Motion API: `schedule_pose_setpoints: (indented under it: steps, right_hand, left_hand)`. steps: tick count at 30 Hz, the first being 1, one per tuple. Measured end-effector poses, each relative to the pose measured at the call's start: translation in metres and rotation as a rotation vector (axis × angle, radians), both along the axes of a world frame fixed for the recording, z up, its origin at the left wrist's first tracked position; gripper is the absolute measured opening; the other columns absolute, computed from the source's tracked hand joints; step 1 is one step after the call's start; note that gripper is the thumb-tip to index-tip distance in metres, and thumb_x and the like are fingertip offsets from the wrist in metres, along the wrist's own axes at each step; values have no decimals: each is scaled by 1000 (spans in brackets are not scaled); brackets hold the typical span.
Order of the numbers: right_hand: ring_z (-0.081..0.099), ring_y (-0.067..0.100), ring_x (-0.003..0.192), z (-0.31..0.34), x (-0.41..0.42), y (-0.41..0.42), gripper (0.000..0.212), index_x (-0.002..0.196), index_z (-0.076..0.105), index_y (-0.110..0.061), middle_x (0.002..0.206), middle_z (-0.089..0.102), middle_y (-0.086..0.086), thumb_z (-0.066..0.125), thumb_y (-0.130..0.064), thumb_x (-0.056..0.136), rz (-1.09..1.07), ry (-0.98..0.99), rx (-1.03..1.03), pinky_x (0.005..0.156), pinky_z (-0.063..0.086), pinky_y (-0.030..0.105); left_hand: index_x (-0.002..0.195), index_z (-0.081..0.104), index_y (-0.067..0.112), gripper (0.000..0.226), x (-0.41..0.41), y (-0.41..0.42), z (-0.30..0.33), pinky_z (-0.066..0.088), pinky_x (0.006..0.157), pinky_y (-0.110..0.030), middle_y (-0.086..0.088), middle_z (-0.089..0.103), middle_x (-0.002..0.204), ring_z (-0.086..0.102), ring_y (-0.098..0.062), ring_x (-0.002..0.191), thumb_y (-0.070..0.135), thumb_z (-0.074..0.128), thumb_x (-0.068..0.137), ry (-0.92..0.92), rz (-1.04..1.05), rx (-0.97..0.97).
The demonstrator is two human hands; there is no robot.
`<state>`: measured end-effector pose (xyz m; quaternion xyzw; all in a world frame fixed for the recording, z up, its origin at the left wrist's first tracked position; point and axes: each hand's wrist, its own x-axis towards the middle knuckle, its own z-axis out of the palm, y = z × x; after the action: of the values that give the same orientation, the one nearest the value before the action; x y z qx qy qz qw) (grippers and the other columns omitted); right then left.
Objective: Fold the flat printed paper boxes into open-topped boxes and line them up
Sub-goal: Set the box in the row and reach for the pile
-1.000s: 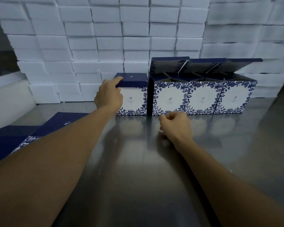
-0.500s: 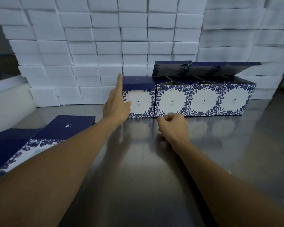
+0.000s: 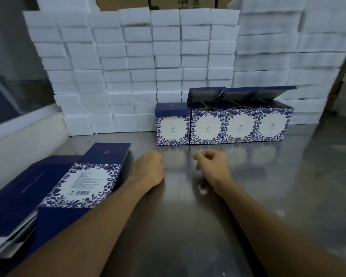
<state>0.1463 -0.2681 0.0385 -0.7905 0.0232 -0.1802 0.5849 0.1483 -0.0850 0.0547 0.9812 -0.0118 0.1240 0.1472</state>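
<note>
Four folded blue-and-white floral boxes stand in a row at the back of the steel table. The leftmost box [image 3: 172,124] has its navy lid down. The three boxes to its right [image 3: 240,126] have their lids up. A stack of flat printed boxes [image 3: 84,182] lies at the left. My left hand [image 3: 148,168] is over the table just right of that stack, fingers curled under, holding nothing. My right hand [image 3: 212,162] is a loose fist in front of the row, also holding nothing. Neither hand touches a box.
A wall of stacked white foam blocks [image 3: 140,72] rises right behind the row. A white ledge [image 3: 24,134] borders the steel table [image 3: 228,206] on the left. A brown carton [image 3: 158,2] shows above the foam.
My left hand has pulled back from the leftmost box's lid to the table near the flat stack. The view has tilted back, showing more of the flat boxes. My right hand has hardly moved.
</note>
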Motion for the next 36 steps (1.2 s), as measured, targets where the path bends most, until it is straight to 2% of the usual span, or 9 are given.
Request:
schedule_pose_setpoints:
  steps: [4, 9, 12, 14, 21, 26, 29, 32, 36]
  right_hand:
    - [48, 5, 43, -1, -32, -3, 34, 54, 60, -15, 51, 62, -1, 67, -16, 87, 4, 15, 89, 61, 42, 27]
    - [49, 9, 44, -3, -64, -3, 34, 54, 60, -16, 50, 62, -1, 67, -17, 87, 47, 16, 80, 59, 42, 29]
    - [49, 10, 44, -2, -74, -2, 34, 55, 61, -16, 51, 62, -1, 67, -17, 88, 53, 5, 75, 57, 43, 29]
    - [49, 10, 45, 0, -76, -1, 30, 60, 64, -13, 52, 62, 0, 67, -18, 90, 42, 6, 97, 57, 43, 29]
    - [46, 11, 43, 3, -78, -1, 26, 64, 65, -7, 50, 59, 0, 67, -14, 90, 5, -7, 160, 54, 41, 28]
    - [44, 9, 42, 2, -78, -1, 23, 71, 66, 2, 48, 58, -3, 65, -12, 89, -1, -1, 197, 52, 39, 27]
    - [45, 10, 42, 1, -78, -2, 24, 66, 65, -6, 48, 58, -3, 66, -13, 89, 9, 6, 182, 50, 39, 24]
    - [47, 11, 43, 2, -80, -1, 29, 61, 62, -11, 50, 60, -2, 66, -14, 90, 45, 0, 138, 48, 40, 22]
    - [53, 9, 43, 5, -85, 4, 33, 60, 61, -15, 52, 63, -1, 66, -16, 92, 92, -36, 45, 48, 43, 20]
  left_hand:
    - [100, 69, 22, 15, -39, 6, 13, 49, 94, -38, -2, 72, 100, 66, -21, 97, 32, 59, 95, 62, -44, 49]
    - [132, 51, 23, 41, -80, 37, 14, 27, 109, -51, -5, 45, 140, 44, -25, 127, 38, 53, 93, -217, 119, 361]
    - [143, 37, 25, 66, -90, 60, 21, 27, 108, -57, -12, 34, 150, 33, -33, 137, 52, 59, 87, 14, 340, 234]
    - [140, 40, 25, 68, -92, 74, 22, 28, 107, -59, -14, 39, 147, 35, -37, 136, 54, 61, 83, 157, 445, 114]
    - [122, 57, 22, 54, -92, 92, 22, 34, 101, -47, -4, 61, 126, 54, -31, 118, 58, 63, 82, 115, 442, -139]
    - [106, 58, 13, 33, -97, 87, 19, 38, 75, -35, -8, 65, 110, 46, -29, 85, 42, 55, 90, -12, 433, -143]
    - [112, 58, 10, 25, -97, 79, 17, 41, 74, -37, -11, 64, 112, 57, -34, 96, 24, 55, 91, -60, 370, -53]
    - [127, 58, 8, 43, -97, 74, 14, 46, 77, -40, -11, 63, 116, 60, -33, 104, 2, 62, 84, -124, 320, -99]
    - [122, 60, 3, 43, -99, 70, 10, 45, 91, -37, -13, 60, 127, 54, -31, 115, -9, 64, 81, -190, 200, 33]
